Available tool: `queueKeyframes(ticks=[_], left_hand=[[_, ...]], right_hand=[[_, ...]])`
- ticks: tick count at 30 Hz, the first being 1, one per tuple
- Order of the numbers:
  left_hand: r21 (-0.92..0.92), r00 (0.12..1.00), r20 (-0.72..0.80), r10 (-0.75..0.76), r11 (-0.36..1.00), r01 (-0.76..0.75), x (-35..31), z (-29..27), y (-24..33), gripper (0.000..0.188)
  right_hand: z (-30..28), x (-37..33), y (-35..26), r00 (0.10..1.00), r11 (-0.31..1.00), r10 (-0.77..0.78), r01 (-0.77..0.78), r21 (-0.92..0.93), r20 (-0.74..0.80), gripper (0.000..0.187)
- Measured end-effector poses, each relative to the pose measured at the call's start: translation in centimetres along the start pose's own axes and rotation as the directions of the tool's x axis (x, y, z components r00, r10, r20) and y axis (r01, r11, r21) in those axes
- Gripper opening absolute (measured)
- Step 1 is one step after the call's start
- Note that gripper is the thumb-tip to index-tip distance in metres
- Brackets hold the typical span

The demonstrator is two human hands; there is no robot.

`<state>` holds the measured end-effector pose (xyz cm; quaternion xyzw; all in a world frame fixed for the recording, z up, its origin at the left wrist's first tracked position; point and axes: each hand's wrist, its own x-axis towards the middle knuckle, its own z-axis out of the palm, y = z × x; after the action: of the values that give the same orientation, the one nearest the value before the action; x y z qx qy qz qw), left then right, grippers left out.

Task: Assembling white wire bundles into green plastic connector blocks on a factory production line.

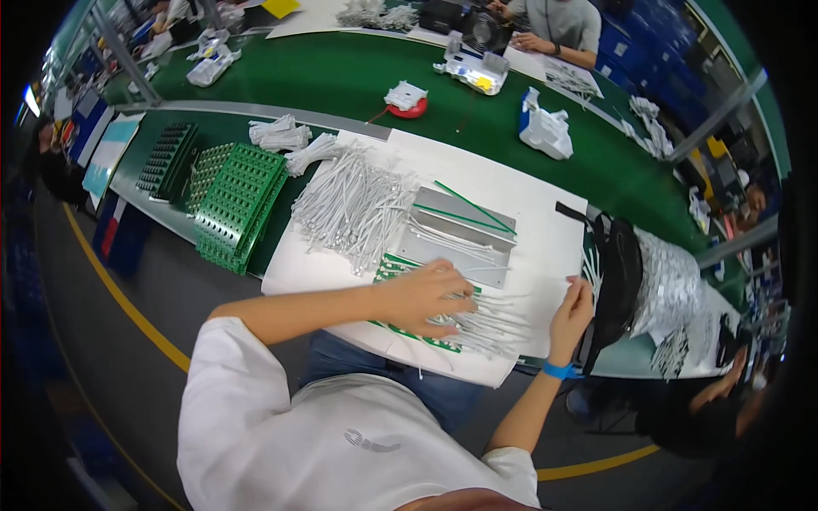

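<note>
My left hand point(426, 298) lies over a green circuit board point(396, 266), fingers apart and bent among the white wires point(498, 328) that fan out to the right from it. Part of the board is hidden under that hand. Farther right, my right hand point(573, 317) is raised with its fingertips pinched together; what lies between them is too small to make out. A few white cable strands point(592, 268) show just beyond its fingertips, beside a black bag point(618, 272). Behind the board sits a grey metal fixture point(456, 226) with green strips point(477, 207) across it.
A large heap of white wires point(349, 204) lies on the white work sheet point(545, 230). Stacked green circuit boards point(239, 200) stand on the left. Across the bench, white plastic housings point(545, 128) rest on a green belt point(315, 72), and a co-worker's hand point(532, 43) shows.
</note>
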<state>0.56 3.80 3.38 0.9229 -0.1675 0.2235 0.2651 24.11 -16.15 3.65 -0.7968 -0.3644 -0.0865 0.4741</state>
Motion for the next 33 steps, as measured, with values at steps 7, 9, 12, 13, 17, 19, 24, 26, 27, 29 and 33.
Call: queueKeyframes(ticks=[7, 9, 12, 13, 17, 19, 24, 26, 27, 29, 33], left_hand=[[0.38, 0.676, -0.549, -0.491, 0.574, 0.725, 5.2, -12.6, -15.3, 0.068], [0.345, 0.456, -0.6, -0.657, 0.301, 0.889, 5.6, -14.9, -22.1, 0.09], [0.437, 0.399, -0.454, -0.797, 0.191, 0.879, 6.0, -15.4, -28.2, 0.107], [0.341, 0.352, -0.331, -0.876, 0.237, 0.91, 6.6, -15.5, -28.9, 0.104], [0.29, 0.424, -0.288, -0.858, 0.344, 0.893, 7.0, -14.3, -28.9, 0.082], [0.35, 0.476, -0.296, -0.828, 0.369, 0.861, 7.0, -14.5, -28.6, 0.077], [0.395, 0.715, -0.295, -0.634, 0.601, 0.695, 5.2, -18.2, -27.5, 0.069], [0.393, 0.717, -0.33, -0.614, 0.601, 0.696, 3.4, -21.5, -26.1, 0.081], [0.395, 0.728, -0.296, -0.618, 0.615, 0.683, 2.9, -23.0, -25.0, 0.08], [0.443, 0.738, -0.22, -0.637, 0.609, 0.658, 1.6, -26.1, -22.1, 0.076], [0.433, 0.802, -0.117, -0.585, 0.697, 0.572, 0.7, -29.5, -17.1, 0.066]], right_hand=[[2.4, -1.7, 0.6, 0.997, 1.0, -0.001, 0.001, 0.002, 0.078, 0.021], [2.4, -1.4, 1.0, 0.997, 0.996, 0.077, -0.078, 0.043, 0.021, 0.024], [2.2, -1.6, 0.7, 0.996, 1.0, 0.002, 0.001, 0.03, -0.091, 0.024], [2.2, -1.5, 0.9, 0.996, 1.0, -0.004, 0.006, 0.025, -0.092, 0.024], [1.8, -1.8, 0.6, 0.998, 0.992, -0.061, 0.059, -0.108, -0.015, 0.023], [2.1, -1.8, -0.5, 0.998, 0.99, -0.062, 0.064, -0.124, 0.018, 0.021], [0.3, -0.1, -9.6, 0.979, 0.981, -0.189, 0.191, -0.026, 0.073, 0.017], [1.4, 0.2, -13.4, 0.928, 0.928, -0.361, 0.368, -0.064, 0.096, 0.023], [2.9, 0.5, -14.3, 0.865, 0.868, -0.477, 0.492, -0.074, 0.158, 0.025], [6.7, 1.4, -14.6, 0.743, 0.75, -0.62, 0.656, -0.09, 0.252, 0.031], [10.2, 0.1, -13.3, 0.775, 0.762, -0.516, 0.61, -0.218, 0.364, 0.043]])
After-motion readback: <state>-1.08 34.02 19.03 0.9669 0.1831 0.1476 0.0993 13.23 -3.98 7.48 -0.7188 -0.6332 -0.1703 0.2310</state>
